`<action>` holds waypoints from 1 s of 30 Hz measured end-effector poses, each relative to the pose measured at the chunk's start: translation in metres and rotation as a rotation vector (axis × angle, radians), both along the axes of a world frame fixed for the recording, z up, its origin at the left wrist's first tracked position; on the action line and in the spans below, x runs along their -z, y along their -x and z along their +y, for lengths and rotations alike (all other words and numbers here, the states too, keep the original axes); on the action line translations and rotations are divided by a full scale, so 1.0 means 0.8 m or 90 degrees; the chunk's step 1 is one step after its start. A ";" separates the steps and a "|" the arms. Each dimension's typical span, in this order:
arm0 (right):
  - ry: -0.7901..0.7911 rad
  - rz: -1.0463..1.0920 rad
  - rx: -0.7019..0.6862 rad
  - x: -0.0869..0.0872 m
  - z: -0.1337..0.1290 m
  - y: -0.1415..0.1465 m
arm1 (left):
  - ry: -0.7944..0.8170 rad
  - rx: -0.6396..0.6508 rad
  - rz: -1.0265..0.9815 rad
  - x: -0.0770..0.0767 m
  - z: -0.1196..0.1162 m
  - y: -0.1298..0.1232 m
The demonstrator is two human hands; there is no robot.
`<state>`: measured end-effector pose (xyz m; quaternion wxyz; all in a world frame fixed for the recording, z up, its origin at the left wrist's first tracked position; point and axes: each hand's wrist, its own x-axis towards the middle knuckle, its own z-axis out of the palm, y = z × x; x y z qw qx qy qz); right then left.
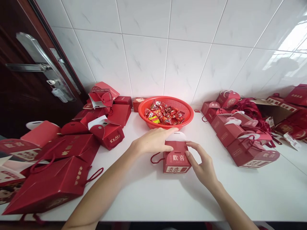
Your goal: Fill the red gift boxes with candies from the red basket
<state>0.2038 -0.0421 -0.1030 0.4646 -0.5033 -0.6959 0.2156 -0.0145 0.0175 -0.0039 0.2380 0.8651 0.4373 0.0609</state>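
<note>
A small red gift box (177,161) with Chinese characters on its front stands upright on the white table, between my hands. Its top panel is folded over, and a white-sided flap (176,136) sticks up at the back. My left hand (153,142) grips the box's left rear part, its thumb on the top edge and fingers reaching behind the flap. On the right side, my right hand (203,163) holds the box with fingertips and thumb at its upper edge. A dark red cord (156,158) loops out from the box's left side.
Behind the box sits a red plastic basket (189,118) with many wrapped candies (165,113). Red gift boxes crowd the left (52,172), and a row of smaller boxes (242,150) runs along the right. Red ribbons (249,110) lie beyond that row. A tiled wall (146,64) bounds the back.
</note>
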 end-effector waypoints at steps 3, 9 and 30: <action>-0.009 0.001 0.017 0.005 0.004 -0.001 | 0.018 0.041 -0.025 -0.005 0.000 0.002; 0.137 0.026 -0.050 0.007 0.023 -0.024 | 0.085 0.065 0.041 0.001 -0.002 -0.001; 0.226 0.394 -0.160 -0.060 0.042 -0.056 | 0.148 0.003 0.049 0.003 -0.002 -0.009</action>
